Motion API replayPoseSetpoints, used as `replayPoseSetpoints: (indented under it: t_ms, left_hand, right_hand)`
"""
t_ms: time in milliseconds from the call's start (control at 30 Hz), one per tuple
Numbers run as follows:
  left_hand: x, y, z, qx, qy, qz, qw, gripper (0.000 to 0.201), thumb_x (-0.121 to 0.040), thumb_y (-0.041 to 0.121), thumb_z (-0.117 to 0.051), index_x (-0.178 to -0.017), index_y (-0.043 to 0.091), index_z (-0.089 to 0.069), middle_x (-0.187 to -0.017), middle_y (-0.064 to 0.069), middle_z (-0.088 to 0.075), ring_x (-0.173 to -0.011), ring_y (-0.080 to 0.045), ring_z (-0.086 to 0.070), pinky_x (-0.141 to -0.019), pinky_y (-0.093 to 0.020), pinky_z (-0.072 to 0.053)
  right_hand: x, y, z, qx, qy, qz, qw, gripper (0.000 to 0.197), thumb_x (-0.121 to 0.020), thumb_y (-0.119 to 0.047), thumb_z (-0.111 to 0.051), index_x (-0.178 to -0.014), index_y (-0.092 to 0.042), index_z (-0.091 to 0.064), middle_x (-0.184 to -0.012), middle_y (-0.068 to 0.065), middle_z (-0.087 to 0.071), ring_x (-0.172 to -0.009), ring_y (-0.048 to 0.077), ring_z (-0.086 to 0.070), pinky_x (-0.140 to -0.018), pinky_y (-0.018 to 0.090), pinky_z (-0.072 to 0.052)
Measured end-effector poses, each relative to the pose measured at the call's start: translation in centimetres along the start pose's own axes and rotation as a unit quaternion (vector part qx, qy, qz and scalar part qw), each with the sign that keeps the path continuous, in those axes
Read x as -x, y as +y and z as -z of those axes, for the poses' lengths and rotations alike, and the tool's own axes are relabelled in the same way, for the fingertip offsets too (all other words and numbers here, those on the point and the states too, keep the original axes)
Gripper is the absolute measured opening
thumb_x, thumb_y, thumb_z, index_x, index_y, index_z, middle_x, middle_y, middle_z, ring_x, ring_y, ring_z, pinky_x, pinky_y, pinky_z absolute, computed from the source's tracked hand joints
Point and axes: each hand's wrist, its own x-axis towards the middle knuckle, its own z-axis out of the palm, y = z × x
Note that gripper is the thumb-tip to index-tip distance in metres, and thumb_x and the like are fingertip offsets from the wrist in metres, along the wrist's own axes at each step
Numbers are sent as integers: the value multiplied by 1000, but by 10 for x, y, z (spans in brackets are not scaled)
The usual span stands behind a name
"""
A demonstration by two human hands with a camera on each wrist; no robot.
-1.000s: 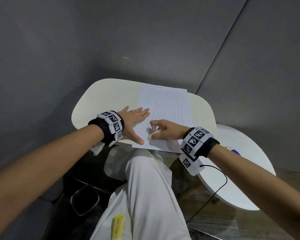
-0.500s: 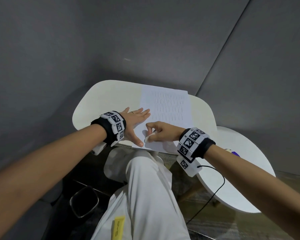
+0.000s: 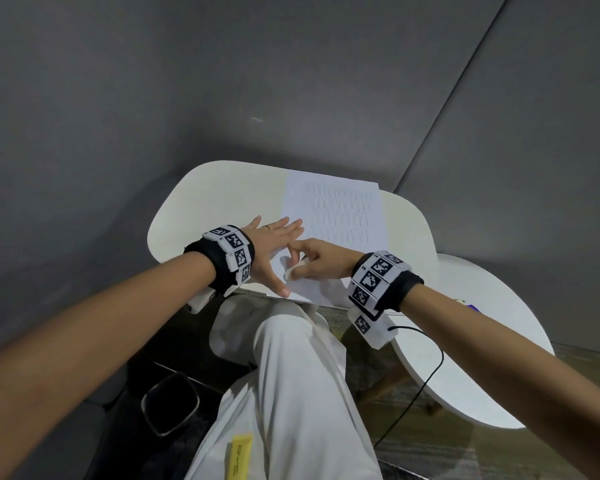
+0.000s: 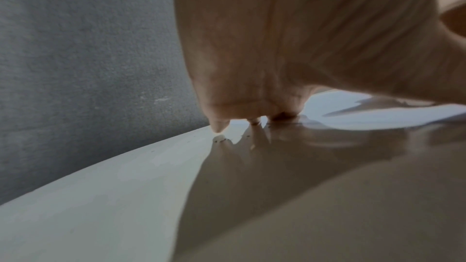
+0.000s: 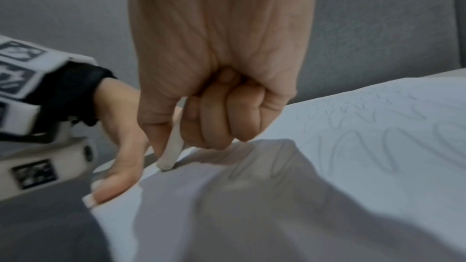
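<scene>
white table (image 3: 222,188) by grey walls (image 3: 153,81) — left hand (image 3: 272,249) flat on paper (image 3: 340,209), right hand (image 3: 323,261) pinching eraser (image 3: 293,270).

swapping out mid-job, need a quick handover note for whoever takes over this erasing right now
Left hand: flat, fingers spread, pressing the paper onto the table, thumb at the paper's near edge.
Right hand: pinches the eraser, tip down on the paper near its near left corner, beside the left thumb.
Done: the near strip of the paper shows only faint traces.
Left: rows of pencil loops cover the far half. Probably best to keep the paper pinned and work the eraser away from you.
</scene>
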Motion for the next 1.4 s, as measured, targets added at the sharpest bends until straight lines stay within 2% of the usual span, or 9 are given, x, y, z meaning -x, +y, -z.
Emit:
replayPoseSetpoints:
  t_ms: [133, 267, 533, 733, 967, 1033, 1200, 1333, 1400]
  left_hand:
    - [0, -2, 2, 19, 9, -2, 1000, 128, -58, 79, -68, -153, 35, 5, -158, 15, 21, -145, -6, 18, -115, -50, 15]
    - [3, 4, 4, -13, -4, 6, 1000, 130, -62, 77, -67, -154, 25, 9, -158, 11, 22, -146, -9, 19, -116, -52, 12]
    - [4, 3, 4, -21, -3, 7, 1000, 134, -59, 78, -68, -153, 26, 14, -158, 11, 24, -145, -9, 21, -116, -54, 12]
    - [3, 1, 4, -13, -22, -2, 1000, 137, -56, 85, -59, -152, 22, 16, -157, 9, 25, -145, -10, 23, -113, -50, 15]
    - [22, 73, -26, 42, 194, -3, 980, 55, -105, 35, -24, -154, 13, -13, -162, 0, 0, -148, -11, 4, -121, -36, 0]
    - [25, 90, -41, 43, 154, -53, 986, 52, -106, 33, -20, -155, 17, -9, -161, 5, 4, -148, -10, 7, -121, -35, 0]
    - [18, 86, -40, 6, 112, 289, 951, 60, -106, 34, -17, -151, -3, -2, -157, -25, 12, -147, -38, 8, -120, -44, -6]
    - [3, 90, -32, 46, 115, 69, 990, 56, -106, 34, -17, -154, 16, 5, -160, -3, 18, -147, -22, 15, -120, -44, 1]
    - [2, 82, -30, 49, 81, 112, 989, 56, -106, 33, -18, -154, 14, 5, -160, -3, 17, -147, -25, 14, -120, -42, 0]
  right_hand:
    - [-7, -1, 1, -6, 74, -9, 997, 19, -83, -15, -65, -76, -19, -47, -73, -9, -52, -56, -1, -49, -57, 19, -33]
    - [-4, 0, -2, -30, -45, -17, 998, 22, -83, -14, -67, -74, -17, -47, -60, -11, -50, -51, 1, -44, -55, 14, -36]
    - [-1, 2, -2, 5, 14, -10, 1000, 22, -84, -18, -65, -75, -19, -44, -71, -10, -52, -61, 4, -46, -60, 20, -36]
    - [9, 13, 10, -169, 208, -49, 962, 16, -90, -18, -59, -93, -11, -44, -68, 0, -55, -48, 3, -49, -47, 14, -37]
    - [33, 59, 14, -216, 255, -132, 933, 28, -90, -37, -54, -92, -17, -35, -59, -3, -54, -49, 7, -48, -55, 24, -38]
    - [35, 55, 13, -242, 261, -124, 926, 28, -93, -31, -52, -98, -14, -32, -59, 1, -51, -49, 9, -45, -51, 19, -37]
    - [39, 50, 14, -233, 261, -125, 928, 29, -94, -34, -50, -104, -12, -34, -62, 1, -49, -52, 10, -43, -51, 18, -35]
    - [40, 49, 12, -258, 258, -110, 925, 28, -94, -33, -50, -102, -13, -31, -56, 4, -44, -49, 15, -36, -48, 23, -31]
    - [41, 52, 14, -245, 253, -115, 929, 28, -94, -34, -49, -102, -14, -32, -58, 6, -45, -50, 15, -37, -48, 23, -32]
